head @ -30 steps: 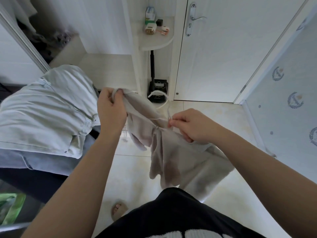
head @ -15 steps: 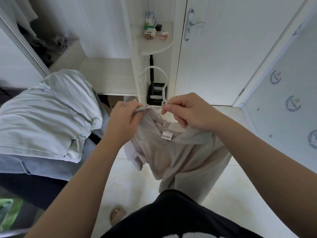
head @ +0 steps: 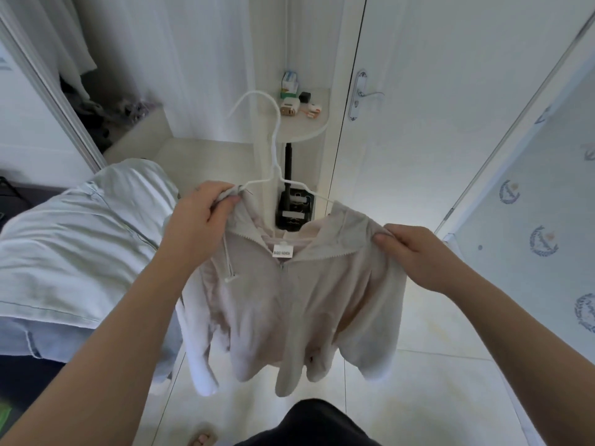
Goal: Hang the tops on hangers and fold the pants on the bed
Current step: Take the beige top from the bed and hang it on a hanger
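Observation:
A beige zip-up hooded top [head: 299, 304] hangs in front of me on a white wire hanger [head: 273, 146], whose hook rises above the collar. My left hand [head: 199, 220] pinches the top's left shoulder together with the hanger's left arm. My right hand [head: 415, 252] grips the right shoulder and holds it out to the side. A white label shows inside the neck, and the sleeves dangle below. Light denim pants [head: 74, 239] lie spread over the bed's edge at the left.
An open wardrobe [head: 96, 101] with dark clothes stands at the back left. A small corner shelf [head: 306, 130] holds boxes, with a black stand [head: 293, 207] below it. A white door [head: 434, 123] is straight ahead, patterned wall to the right, tiled floor underfoot.
The top has been raised and spread wide on the hanger. My right hand has moved from the collar out to the right shoulder; the hanger's hook now stands well above the garment.

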